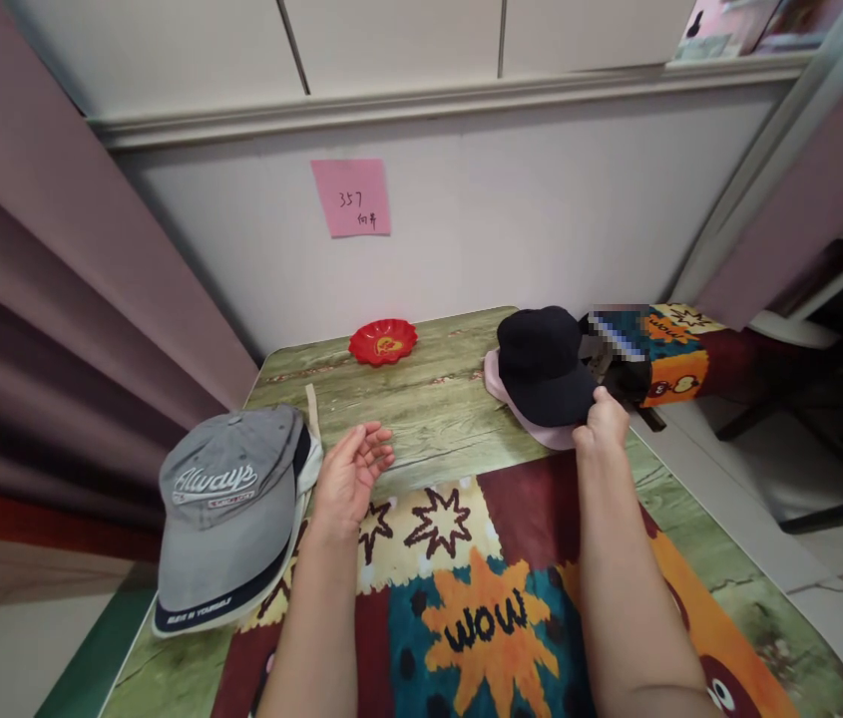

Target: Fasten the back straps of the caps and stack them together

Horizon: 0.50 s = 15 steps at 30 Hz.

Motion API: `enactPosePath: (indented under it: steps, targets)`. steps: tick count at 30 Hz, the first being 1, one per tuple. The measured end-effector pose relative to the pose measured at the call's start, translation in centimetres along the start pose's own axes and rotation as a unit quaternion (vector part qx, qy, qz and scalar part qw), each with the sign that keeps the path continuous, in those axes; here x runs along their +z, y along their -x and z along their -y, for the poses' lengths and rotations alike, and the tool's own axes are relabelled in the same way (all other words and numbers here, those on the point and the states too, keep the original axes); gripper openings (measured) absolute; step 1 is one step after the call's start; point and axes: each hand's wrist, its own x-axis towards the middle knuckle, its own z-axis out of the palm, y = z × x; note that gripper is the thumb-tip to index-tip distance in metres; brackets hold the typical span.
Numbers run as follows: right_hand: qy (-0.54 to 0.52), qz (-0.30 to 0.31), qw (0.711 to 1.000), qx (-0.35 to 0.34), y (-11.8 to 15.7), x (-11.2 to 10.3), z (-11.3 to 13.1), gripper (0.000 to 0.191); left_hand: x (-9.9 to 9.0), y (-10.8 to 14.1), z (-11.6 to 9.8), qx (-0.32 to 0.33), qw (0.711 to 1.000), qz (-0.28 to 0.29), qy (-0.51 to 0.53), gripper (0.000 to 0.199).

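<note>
At the right of the table, my right hand (604, 423) is closed on the brim of a black cap (541, 359). That cap sits over a pale pink cap (541, 431), whose brim shows underneath. Above the middle of the table my left hand (355, 469) is held with fingers apart and slightly curled, with nothing in it. Just left of it rests a grey cap (230, 514) with "Always" lettering, set on top of a lighter cap whose edge and strap peek out on the right side.
A red scalloped dish (383, 342) stands near the wall at the back of the table (436, 384). A colourful patterned mat (458, 608) covers the front. Past the right edge are a dark object, partly pixelated, and another patterned cloth (679, 374). A pink note (351, 197) is on the wall.
</note>
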Motion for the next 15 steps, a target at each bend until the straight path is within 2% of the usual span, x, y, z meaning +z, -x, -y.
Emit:
enactPosePath:
  steps: [3, 6, 11, 15]
  targets:
    - [0.007, -0.052, 0.999, 0.014, -0.4, 0.2, 0.1, 0.027, 0.2, 0.2, 0.0, 0.000, 1.000, -0.004, 0.001, 0.011]
    - [0.022, -0.071, 0.997, 0.012, -0.6, 0.0, 0.4, 0.029, 0.4, 0.3, -0.1, 0.004, 1.000, -0.009, 0.003, 0.012]
    - [0.070, -0.125, 0.989, -0.038, -0.4, -0.9, 0.8, 0.044, 0.4, 0.3, 0.3, -0.003, 1.000, -0.003, -0.005, 0.011]
    - [0.079, -0.116, 0.988, -0.060, -0.1, -0.4, 0.4, 0.039, 0.3, 0.1, 0.4, -0.007, 1.000, 0.005, -0.012, 0.011]
